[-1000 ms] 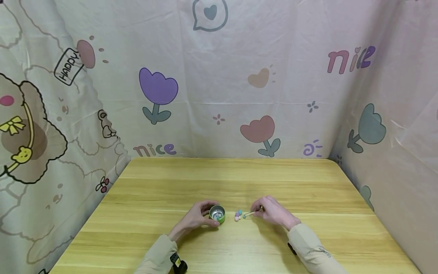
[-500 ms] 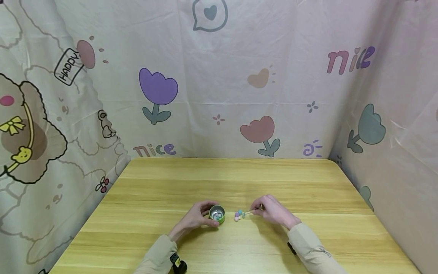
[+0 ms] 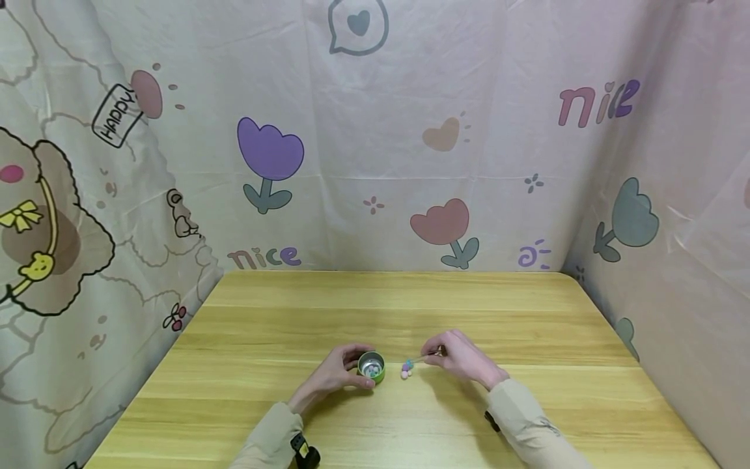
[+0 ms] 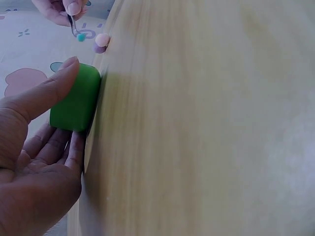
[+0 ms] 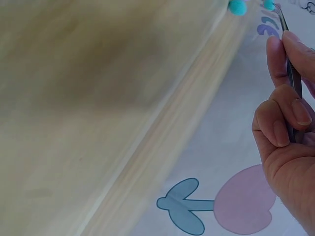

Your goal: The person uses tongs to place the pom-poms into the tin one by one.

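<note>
My left hand (image 3: 336,371) holds a small round green tin (image 4: 76,98) with a metal inside, thumb on one side and fingers on the other. Several small pale and teal balls (image 3: 372,371) lie in its bottom. My right hand (image 3: 459,357) grips a pair of tweezers (image 5: 294,78) between thumb and fingers. At the tweezers' tips is a small teal pompom (image 5: 268,4), raised off the table in the right wrist view. Close by on the table sit a larger teal pompom (image 5: 237,7), a pink pompom (image 4: 102,40) and a purple pompom (image 4: 100,49).
The wooden table (image 3: 375,306) reaches back to a printed cloth (image 3: 351,130) that hangs behind it and along both sides. The pompoms lie between the two hands, just right of the tin.
My right hand has lifted the small teal pompom with the tweezers and moved slightly left and away, over the other pompoms. The left hand and the tin keep their place.
</note>
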`<control>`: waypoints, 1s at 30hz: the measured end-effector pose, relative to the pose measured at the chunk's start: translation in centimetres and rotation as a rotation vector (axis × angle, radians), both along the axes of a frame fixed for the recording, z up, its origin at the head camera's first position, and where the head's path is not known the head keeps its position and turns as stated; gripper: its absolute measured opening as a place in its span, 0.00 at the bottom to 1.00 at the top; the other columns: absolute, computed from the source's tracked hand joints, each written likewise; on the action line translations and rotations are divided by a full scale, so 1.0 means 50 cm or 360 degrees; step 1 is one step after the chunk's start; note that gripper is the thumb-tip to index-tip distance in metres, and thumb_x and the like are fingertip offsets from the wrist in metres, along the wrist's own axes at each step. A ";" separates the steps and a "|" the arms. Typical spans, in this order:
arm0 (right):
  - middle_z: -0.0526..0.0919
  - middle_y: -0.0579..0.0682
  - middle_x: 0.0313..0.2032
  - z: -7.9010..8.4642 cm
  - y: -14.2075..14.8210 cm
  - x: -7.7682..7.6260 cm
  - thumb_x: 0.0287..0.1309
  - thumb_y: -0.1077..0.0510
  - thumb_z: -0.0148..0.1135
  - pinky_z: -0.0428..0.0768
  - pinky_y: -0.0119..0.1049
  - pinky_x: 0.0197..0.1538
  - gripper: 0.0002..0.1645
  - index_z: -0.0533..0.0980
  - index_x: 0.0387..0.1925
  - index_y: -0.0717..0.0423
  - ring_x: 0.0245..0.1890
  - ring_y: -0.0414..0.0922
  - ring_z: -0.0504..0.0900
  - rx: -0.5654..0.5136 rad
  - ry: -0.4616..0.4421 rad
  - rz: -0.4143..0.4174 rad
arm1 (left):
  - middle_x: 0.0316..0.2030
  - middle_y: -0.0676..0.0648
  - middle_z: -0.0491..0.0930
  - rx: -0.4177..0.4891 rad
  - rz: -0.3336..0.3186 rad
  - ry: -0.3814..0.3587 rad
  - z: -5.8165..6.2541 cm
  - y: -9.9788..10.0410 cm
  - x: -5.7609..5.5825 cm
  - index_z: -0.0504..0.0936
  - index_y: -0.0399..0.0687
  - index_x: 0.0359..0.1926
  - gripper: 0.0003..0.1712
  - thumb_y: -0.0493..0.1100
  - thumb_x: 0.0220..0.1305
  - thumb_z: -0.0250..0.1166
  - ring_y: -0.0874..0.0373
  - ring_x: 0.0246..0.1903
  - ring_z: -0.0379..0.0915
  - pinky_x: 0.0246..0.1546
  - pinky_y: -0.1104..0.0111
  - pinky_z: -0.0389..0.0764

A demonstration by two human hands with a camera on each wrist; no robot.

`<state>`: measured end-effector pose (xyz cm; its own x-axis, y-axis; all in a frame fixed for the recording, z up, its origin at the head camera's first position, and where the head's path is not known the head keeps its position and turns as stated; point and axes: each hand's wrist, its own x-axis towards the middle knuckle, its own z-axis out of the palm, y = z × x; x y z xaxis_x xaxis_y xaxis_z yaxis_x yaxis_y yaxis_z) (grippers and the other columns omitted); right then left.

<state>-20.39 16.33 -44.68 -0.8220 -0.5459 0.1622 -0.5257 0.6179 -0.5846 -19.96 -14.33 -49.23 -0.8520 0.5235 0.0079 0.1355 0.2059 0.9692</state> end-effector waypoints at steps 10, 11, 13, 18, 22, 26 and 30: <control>0.89 0.48 0.31 0.011 -0.031 -0.006 0.60 0.62 0.68 0.72 0.24 0.25 0.04 0.87 0.36 0.56 0.24 0.31 0.71 -0.0019 -0.0033 0.0070 | 0.60 0.30 0.76 0.0007 -0.0009 0.0012 -0.005 -0.001 -0.002 0.72 0.30 0.63 0.37 0.32 0.52 0.77 0.36 0.64 0.71 0.72 0.45 0.69; 0.89 0.49 0.31 0.012 -0.033 -0.007 0.60 0.62 0.68 0.72 0.24 0.25 0.04 0.87 0.36 0.56 0.23 0.31 0.71 -0.0022 -0.0034 0.0077 | 0.60 0.30 0.76 0.0005 -0.0009 0.0013 -0.005 -0.001 -0.002 0.72 0.30 0.63 0.37 0.32 0.52 0.77 0.36 0.64 0.71 0.72 0.45 0.69; 0.89 0.48 0.32 0.012 -0.039 -0.008 0.61 0.62 0.68 0.73 0.24 0.26 0.04 0.87 0.36 0.55 0.24 0.30 0.72 -0.0022 -0.0029 0.0085 | 0.60 0.30 0.75 0.0003 -0.0008 0.0014 -0.005 -0.001 -0.002 0.72 0.30 0.63 0.37 0.32 0.52 0.77 0.36 0.64 0.71 0.72 0.45 0.69; 0.90 0.47 0.33 0.014 -0.050 -0.010 0.61 0.62 0.68 0.77 0.24 0.31 0.04 0.87 0.36 0.54 0.28 0.29 0.76 -0.0024 -0.0001 0.0102 | 0.61 0.30 0.75 0.0004 -0.0010 0.0016 -0.004 0.000 -0.001 0.72 0.29 0.63 0.38 0.32 0.52 0.77 0.36 0.64 0.70 0.72 0.45 0.68; 0.90 0.47 0.35 0.016 -0.059 -0.010 0.61 0.62 0.68 0.80 0.24 0.34 0.05 0.87 0.37 0.54 0.31 0.31 0.80 -0.0032 0.0003 0.0115 | 0.61 0.30 0.75 0.0010 -0.0007 0.0010 -0.003 0.000 -0.001 0.72 0.29 0.63 0.38 0.32 0.52 0.77 0.37 0.64 0.69 0.72 0.45 0.68; 0.91 0.48 0.35 0.019 -0.069 -0.010 0.61 0.62 0.68 0.82 0.25 0.37 0.05 0.87 0.37 0.54 0.34 0.34 0.83 -0.0030 0.0001 0.0118 | 0.61 0.30 0.75 0.0017 -0.0005 0.0009 -0.004 0.000 -0.001 0.72 0.29 0.63 0.38 0.32 0.52 0.77 0.36 0.64 0.69 0.72 0.45 0.68; 0.91 0.49 0.36 0.019 -0.080 -0.010 0.60 0.62 0.68 0.83 0.25 0.39 0.05 0.87 0.38 0.55 0.35 0.36 0.85 -0.0024 0.0003 0.0123 | 0.61 0.30 0.75 0.0017 -0.0007 0.0016 -0.005 0.000 -0.002 0.72 0.29 0.63 0.38 0.32 0.52 0.77 0.36 0.64 0.70 0.72 0.45 0.68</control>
